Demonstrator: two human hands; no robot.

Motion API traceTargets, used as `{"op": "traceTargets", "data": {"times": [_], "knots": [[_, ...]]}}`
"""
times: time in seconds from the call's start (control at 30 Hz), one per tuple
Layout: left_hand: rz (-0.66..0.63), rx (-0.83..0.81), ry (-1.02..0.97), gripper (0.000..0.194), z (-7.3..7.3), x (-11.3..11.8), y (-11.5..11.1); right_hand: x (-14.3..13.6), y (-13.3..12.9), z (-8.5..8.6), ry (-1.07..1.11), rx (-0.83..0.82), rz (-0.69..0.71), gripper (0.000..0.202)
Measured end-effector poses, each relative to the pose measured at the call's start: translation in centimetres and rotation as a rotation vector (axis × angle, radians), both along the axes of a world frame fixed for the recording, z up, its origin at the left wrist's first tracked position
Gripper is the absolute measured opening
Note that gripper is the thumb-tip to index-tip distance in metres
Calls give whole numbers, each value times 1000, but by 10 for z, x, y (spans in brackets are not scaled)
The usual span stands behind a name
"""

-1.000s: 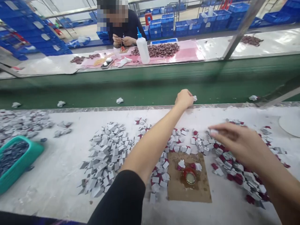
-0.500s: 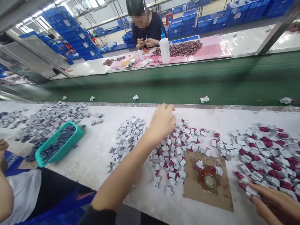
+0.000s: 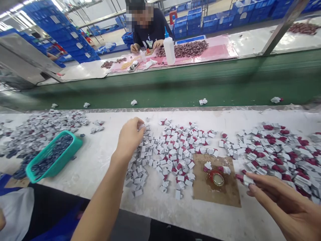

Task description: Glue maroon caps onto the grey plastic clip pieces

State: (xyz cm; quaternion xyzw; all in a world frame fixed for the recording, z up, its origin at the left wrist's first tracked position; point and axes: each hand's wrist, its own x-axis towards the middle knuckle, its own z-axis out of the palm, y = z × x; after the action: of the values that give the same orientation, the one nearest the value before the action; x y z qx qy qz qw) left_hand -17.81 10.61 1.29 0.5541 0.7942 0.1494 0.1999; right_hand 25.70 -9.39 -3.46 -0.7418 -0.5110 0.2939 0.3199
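My left hand reaches to the far end of a heap of plain grey block-shaped pieces. Its fingers are curled in at the heap, and whatever is between them is hidden. In my right hand, a grey piece with a maroon end is pinched between thumb and fingertips, just off the right edge of a brown cardboard square. On that cardboard sit a small round red-rimmed dish with a pale middle and two grey-and-maroon pieces. Joined grey-and-maroon pieces lie heaped between the cardboard and the grey heap.
A larger heap of grey-and-maroon pieces spreads at the right. A teal basket of dark pieces stands at left beside another person's arm. Beyond the table runs a green conveyor carrying spaced pieces. Across it, a person works near a white bottle.
My left hand has moved left, from behind the middle heap to the plain grey heap. My right hand has brought its piece leftward and up, closer to the cardboard. The camera view has shifted slightly.
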Motion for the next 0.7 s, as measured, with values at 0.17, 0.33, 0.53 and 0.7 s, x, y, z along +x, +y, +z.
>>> {"op": "traceTargets", "data": {"times": [0.17,0.33,0.53,0.7], "knots": [[-73,-23,-421,53,9,27,-34,-23,6,18,187,-21,-31,38],[97,-128,-912,51,10,56,-68,-36,10,27,316,-17,30,27],[81,-94,-941,46,4,81,-88,-51,14,37,249,93,130,16],[22,-116,-977,36,2,92,-101,-56,14,37,165,109,210,17]]}}
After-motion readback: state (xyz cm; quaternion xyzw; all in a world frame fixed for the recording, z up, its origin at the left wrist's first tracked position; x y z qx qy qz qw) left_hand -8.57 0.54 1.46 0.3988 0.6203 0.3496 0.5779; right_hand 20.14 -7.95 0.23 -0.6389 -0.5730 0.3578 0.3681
